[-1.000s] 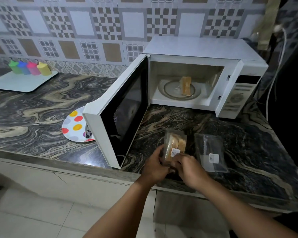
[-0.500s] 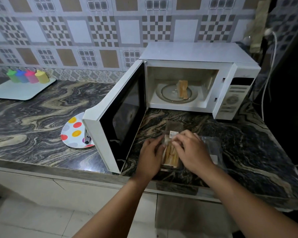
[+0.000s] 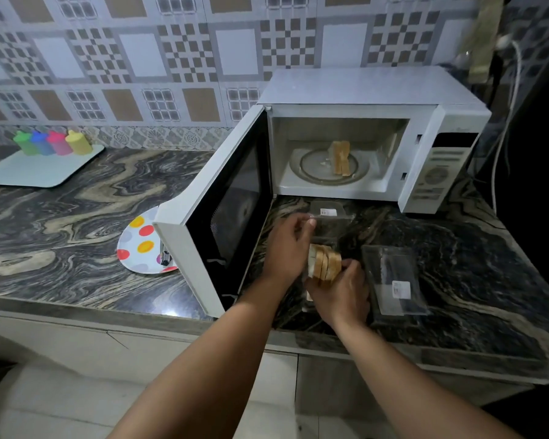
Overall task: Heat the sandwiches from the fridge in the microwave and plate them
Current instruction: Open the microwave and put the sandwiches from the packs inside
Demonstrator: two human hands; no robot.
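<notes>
Left hand (image 3: 287, 245): fingers pinch the open clear sandwich box's lid (image 3: 329, 220).
Right hand (image 3: 339, 291): fingers grip the sandwich (image 3: 324, 261).
Microwave (image 3: 374, 134): door open, another sandwich (image 3: 341, 157) inside.

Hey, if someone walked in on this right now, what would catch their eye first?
The white microwave stands wide open at the back of the counter, one sandwich upright on its glass turntable. In front of it, the right hand holds a second sandwich while the left hand holds back its clear plastic pack.
</notes>
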